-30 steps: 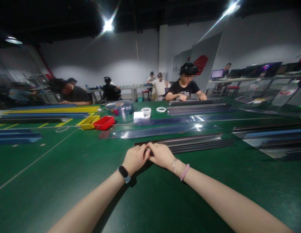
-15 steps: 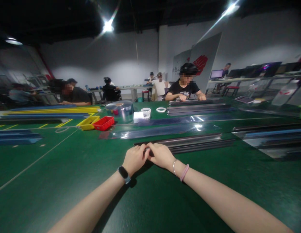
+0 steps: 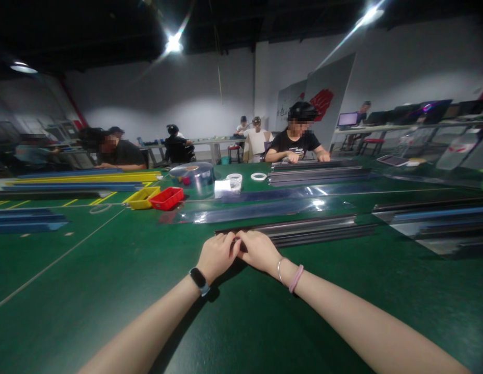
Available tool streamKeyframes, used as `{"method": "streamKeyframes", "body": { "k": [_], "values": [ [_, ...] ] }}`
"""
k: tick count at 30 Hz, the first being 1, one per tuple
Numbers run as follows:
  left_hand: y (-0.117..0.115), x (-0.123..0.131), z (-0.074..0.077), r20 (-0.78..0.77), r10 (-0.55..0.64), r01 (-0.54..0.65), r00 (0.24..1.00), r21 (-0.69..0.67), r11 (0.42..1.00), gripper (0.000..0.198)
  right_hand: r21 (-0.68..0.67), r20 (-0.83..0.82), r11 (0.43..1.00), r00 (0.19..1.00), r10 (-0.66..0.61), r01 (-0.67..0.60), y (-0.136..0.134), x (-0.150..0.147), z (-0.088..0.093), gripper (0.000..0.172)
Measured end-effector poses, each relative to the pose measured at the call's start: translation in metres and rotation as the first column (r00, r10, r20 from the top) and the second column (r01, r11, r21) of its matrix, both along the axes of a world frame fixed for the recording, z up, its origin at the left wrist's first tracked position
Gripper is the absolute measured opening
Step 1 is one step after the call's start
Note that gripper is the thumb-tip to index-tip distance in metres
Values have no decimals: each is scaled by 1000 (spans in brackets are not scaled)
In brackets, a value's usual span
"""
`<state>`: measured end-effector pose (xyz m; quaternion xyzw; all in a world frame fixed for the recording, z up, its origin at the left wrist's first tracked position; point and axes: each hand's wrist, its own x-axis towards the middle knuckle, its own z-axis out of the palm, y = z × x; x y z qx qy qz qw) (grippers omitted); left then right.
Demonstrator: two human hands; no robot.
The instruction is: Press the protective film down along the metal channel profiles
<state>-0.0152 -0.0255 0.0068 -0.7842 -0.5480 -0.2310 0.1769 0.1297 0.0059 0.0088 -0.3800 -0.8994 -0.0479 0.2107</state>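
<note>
Both hands meet at the left end of a long black profile strip [image 3: 304, 226], which lies across the green table [image 3: 241, 327]. My left hand [image 3: 217, 254], below a dark wristwatch, has its fingers curled over the strip's end. Right beside it, my right hand [image 3: 259, 250] is closed at the same end, thumb and fingers bent inward and nearly touching the left fingers. My hands hide the fingertips and the very end of the strip. Another dark strip [image 3: 327, 235] lies close along the near side of the first one.
Beyond my hands lie clear plastic strips [image 3: 260, 210], a red bin [image 3: 167, 198], a yellow bin [image 3: 143, 198] and a clear film roll [image 3: 195, 176]. Blue profiles [image 3: 27, 221] are at the left, more strips [image 3: 447, 223] at the right. A co-worker [image 3: 298, 137] handles dark strips across the table.
</note>
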Motion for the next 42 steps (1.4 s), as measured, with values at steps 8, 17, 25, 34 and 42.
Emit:
{"method": "streamKeyframes", "body": {
  "k": [8, 17, 25, 34, 42],
  "values": [
    [2, -2, -2, -16, -18, 18, 1000, -24, 1000, 22, 17, -27, 1000, 1000, 6, -6, -2, 0, 0, 25],
    [1, -1, -2, -62, -56, 56, 996, -1, 998, 22, 42, 4, 999, 1000, -10, 10, 1, -1, -4, 15],
    [3, -3, -4, -59, -59, 57, 997, -36, 998, 21, 20, 1, 1000, 1000, -7, 7, -1, -1, -1, 21],
    [4, -2, -5, -77, -52, 49, 996, -30, 998, 23, -2, 22, 1000, 1000, 12, -12, 1, -1, 0, 24],
    [6, -3, -6, -87, -57, 55, 995, -19, 998, 25, 14, 91, 999, 995, -33, 32, 3, -3, 0, 18]
  ]
}}
